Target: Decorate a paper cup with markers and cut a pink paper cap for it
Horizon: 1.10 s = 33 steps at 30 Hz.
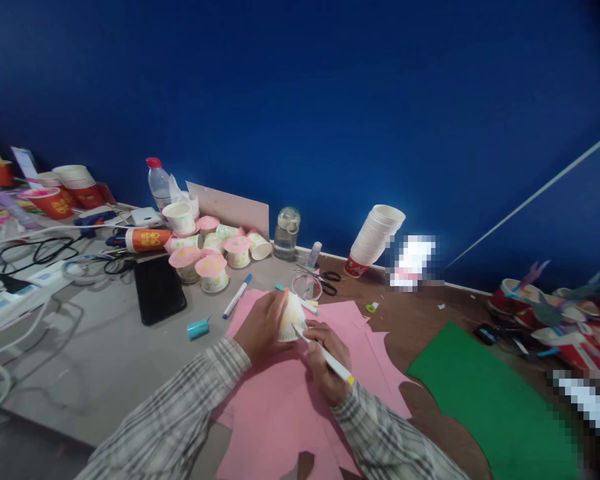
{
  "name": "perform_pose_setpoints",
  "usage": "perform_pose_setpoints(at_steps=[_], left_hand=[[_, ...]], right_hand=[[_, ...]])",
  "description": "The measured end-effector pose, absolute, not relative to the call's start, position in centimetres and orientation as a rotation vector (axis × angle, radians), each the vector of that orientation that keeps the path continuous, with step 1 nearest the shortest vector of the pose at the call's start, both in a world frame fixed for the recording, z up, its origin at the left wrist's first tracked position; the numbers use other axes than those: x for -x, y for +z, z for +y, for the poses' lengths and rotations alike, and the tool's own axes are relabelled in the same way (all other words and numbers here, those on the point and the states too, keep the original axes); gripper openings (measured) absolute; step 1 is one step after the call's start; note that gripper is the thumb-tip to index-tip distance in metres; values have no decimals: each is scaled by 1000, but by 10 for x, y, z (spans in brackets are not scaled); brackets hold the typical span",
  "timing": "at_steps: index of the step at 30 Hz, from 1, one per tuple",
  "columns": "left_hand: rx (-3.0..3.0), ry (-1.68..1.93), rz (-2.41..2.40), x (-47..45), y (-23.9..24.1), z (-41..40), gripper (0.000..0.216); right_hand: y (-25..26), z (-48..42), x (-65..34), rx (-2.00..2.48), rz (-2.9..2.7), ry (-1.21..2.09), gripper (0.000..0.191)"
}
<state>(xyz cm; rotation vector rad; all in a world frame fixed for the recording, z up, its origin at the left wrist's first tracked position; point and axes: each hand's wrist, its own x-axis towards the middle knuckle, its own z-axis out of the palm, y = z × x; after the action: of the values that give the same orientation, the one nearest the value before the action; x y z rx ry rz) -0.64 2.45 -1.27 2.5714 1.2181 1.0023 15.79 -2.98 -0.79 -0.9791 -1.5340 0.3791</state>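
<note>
Paper cup point(291, 317) sits in the left hand point(264, 328), held up over the pink paper point(265, 417). The left fingers are curled round its left side and grip it. The right hand point(334, 341) is closed round a white marker point(336, 367) with a yellow end. The tip is at the cup's side; I cannot tell how hard it presses. Pale yellow marks show on the cup, so the step looks like drawing on it.

To do this well, I think the left hand should hold the cup firm but not squeeze, as thin paper could bend. Small, light strokes should work best on a round side. Turning the cup a little could bring a bare bit to the tip. Wet ink might smudge, so fingers should stay off new marks. Both hands close together should help stop wobbles. Cups with pink tops point(213, 265) are far to the left, well apart from the wet tip, which seems good.
</note>
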Motion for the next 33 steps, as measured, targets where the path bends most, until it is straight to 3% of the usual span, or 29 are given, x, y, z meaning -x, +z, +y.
perform_pose_setpoints(at_steps=[33], left_hand=[[-2570, 1005, 1193, 7, -12, 24, 107]], right_hand=[[-7, -32, -159, 1003, -1494, 390, 17]])
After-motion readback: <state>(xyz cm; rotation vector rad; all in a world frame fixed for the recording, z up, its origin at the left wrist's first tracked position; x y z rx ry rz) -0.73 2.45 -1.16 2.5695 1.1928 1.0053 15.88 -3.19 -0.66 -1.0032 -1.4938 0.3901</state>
